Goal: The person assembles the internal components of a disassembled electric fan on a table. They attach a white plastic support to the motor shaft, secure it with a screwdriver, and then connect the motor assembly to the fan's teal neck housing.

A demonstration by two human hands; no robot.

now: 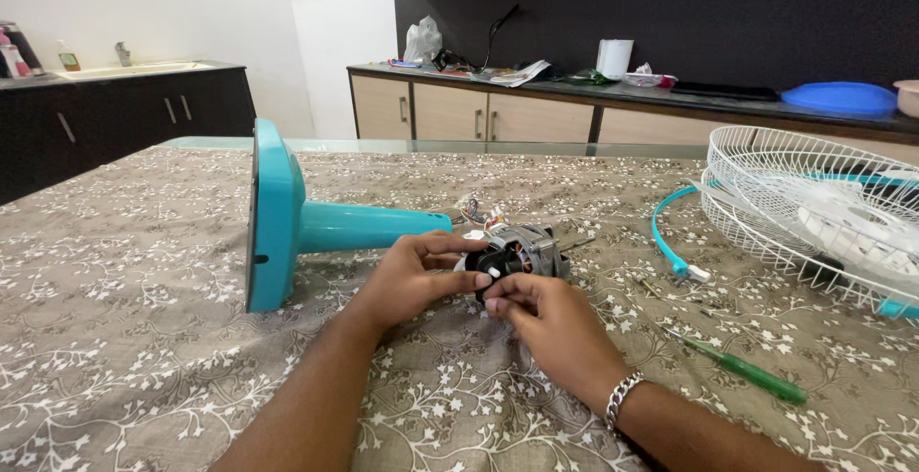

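- Head view: fan motor [522, 254] with copper windings showing sits mid-table on the patterned cloth [144, 338], just right of the teal stand [287, 223] lying on its side.
- Left hand [416, 276] curls around the motor's near-left end, fingers grasping it.
- Right hand [550, 324] pinches its front, fingertips closed on a small dark part; exactly what, I cannot tell.
- White fan guard [814, 213] rests far right; green screwdriver [742, 369] lies near right.
- Risk, as I judge: loose wires behind the motor could snag or tear if it twists; small screws nearby may roll off.

Glossy teal plastic fan stand [287, 218]; bare metal motor [517, 254]; matt patterned tablecloth [124, 309].
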